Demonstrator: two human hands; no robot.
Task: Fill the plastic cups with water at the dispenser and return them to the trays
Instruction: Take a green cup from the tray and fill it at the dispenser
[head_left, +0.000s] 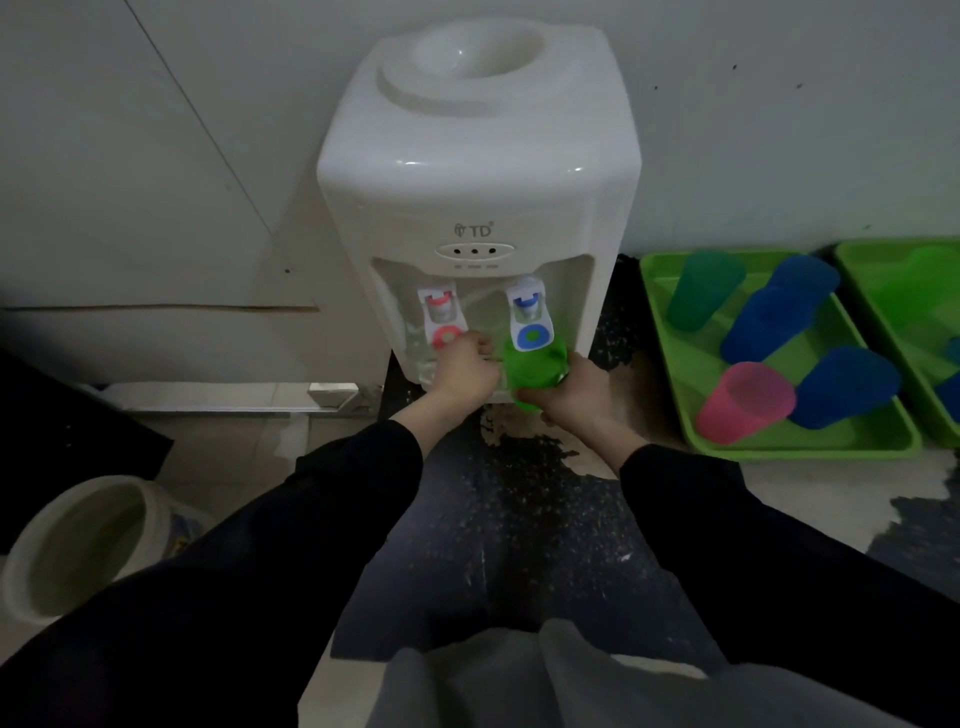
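A white water dispenser (478, 171) stands on the floor against the wall, with a red tap (441, 317) and a blue tap (530, 317). My right hand (576, 389) grips a green plastic cup (530, 371) directly under the blue tap. My left hand (462, 369) reaches into the dispenser's recess between the two taps, fingers curled inward; what they touch is hidden. A green tray (810, 452) to the right carries a green cup (701, 291), a pink cup (745, 402) and blue cups (847, 387).
A second green tray (883, 260) lies at the far right edge, partly cut off. A pale bucket (78, 540) sits at lower left. The floor in front of the dispenser is dark and worn. A white cabinet panel (130, 208) fills the left.
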